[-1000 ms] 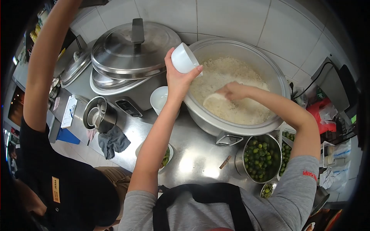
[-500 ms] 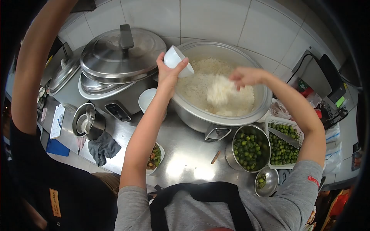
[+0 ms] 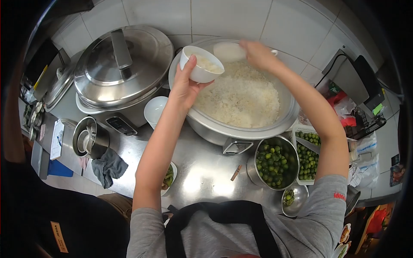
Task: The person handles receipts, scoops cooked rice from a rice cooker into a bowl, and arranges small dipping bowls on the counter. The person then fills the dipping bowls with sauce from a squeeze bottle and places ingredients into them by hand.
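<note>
My left hand (image 3: 188,86) grips a white bowl (image 3: 198,73), tilted toward me, with some rice (image 3: 206,63) inside. My right hand (image 3: 259,56) is closed around a white rice paddle (image 3: 229,51). The paddle's blade is blurred and points left, toward the bowl; its handle end shows past my fist. Below both hands stands a large rice cooker (image 3: 202,125) full of cooked white rice (image 3: 241,103). Another white bowl (image 3: 155,109) rests on the counter left of the cooker, partly behind my left forearm.
On the left is a second cooker with a metal lid (image 3: 142,64). A metal pot (image 3: 99,144) and grey cloth (image 3: 108,167) lie before it. Small green citrus fill a pot (image 3: 275,165) and a white basket (image 3: 303,182) bearing a knife. A person in black (image 3: 77,206) stands at left.
The paddle has moved up and left from over the rice toward the bowl. The bowl has turned, showing rice inside. The other person's raised arm has shifted left.
</note>
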Demonstrator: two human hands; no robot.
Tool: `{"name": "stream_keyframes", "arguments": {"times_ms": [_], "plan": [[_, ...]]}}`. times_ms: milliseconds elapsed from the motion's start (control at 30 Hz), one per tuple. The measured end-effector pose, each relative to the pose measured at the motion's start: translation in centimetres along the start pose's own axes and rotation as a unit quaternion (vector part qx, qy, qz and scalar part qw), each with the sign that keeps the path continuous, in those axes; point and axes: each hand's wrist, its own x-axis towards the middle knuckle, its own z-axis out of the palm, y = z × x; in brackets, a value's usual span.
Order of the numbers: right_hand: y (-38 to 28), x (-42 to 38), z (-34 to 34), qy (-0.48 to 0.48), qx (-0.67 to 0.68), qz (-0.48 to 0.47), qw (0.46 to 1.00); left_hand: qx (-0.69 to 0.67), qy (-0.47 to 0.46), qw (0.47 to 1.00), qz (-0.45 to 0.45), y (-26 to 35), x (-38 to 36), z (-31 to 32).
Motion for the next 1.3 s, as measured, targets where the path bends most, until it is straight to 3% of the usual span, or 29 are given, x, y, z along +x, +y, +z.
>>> {"name": "stream_keyframes", "arguments": {"times_ms": [100, 267, 400, 600, 667, 767, 900, 967, 1167, 1200, 1267, 1300], "plan": [[4.0, -1.7, 8.6, -0.111, -0.037, -0.039, 0.992, -0.026, 0.01, 1.0, 0.006, -0.4, 0.0, -0.6], [2.9, -4.6, 8.7, -0.28, 0.003, -0.105, 0.954, -0.041, 0.013, 0.999, 0.014, -0.5, 0.6, -1.2], [2.9, -6.9, 8.0, -0.336, 0.026, -0.122, 0.934, -0.049, -0.013, 0.998, 0.026, -0.5, 0.7, -1.3], [1.4, -9.8, 8.6, -0.414, 0.191, -0.06, 0.888, -0.036, 0.005, 0.999, 0.033, -0.8, 1.0, -1.6], [1.4, -9.6, 8.4, -0.502, 0.312, 0.041, 0.805, -0.036, 0.002, 0.999, 0.036, -0.9, 1.1, -1.7], [0.7, -10.0, 6.5, -0.505, 0.377, 0.115, 0.768, -0.02, 0.001, 0.999, 0.047, -0.8, 1.1, -1.6], [0.9, -9.8, 4.1, -0.47, 0.405, 0.131, 0.773, -0.016, 0.01, 0.999, 0.05, -0.8, 1.1, -1.5], [1.4, -8.6, 2.5, -0.448, 0.392, 0.126, 0.794, -0.011, 0.011, 0.998, 0.056, -0.9, 1.2, -1.4], [2.0, -1.7, -5.2, -0.265, 0.238, 0.09, 0.93, 0.046, 0.013, 0.999, 0.021, -1.0, 0.4, -0.3], [1.0, -1.4, -5.6, -0.261, 0.237, 0.091, 0.931, 0.048, 0.009, 0.999, 0.022, -0.9, 0.3, 0.1], [-1.9, -0.7, -5.7, -0.118, 0.185, 0.076, 0.973, -0.095, -0.065, 0.991, -0.063, -0.6, 0.2, 0.5], [-3.6, -1.1, -5.2, -0.083, 0.144, 0.067, 0.984, -0.093, -0.065, 0.992, -0.061, -0.6, 0.3, 0.8]]}}
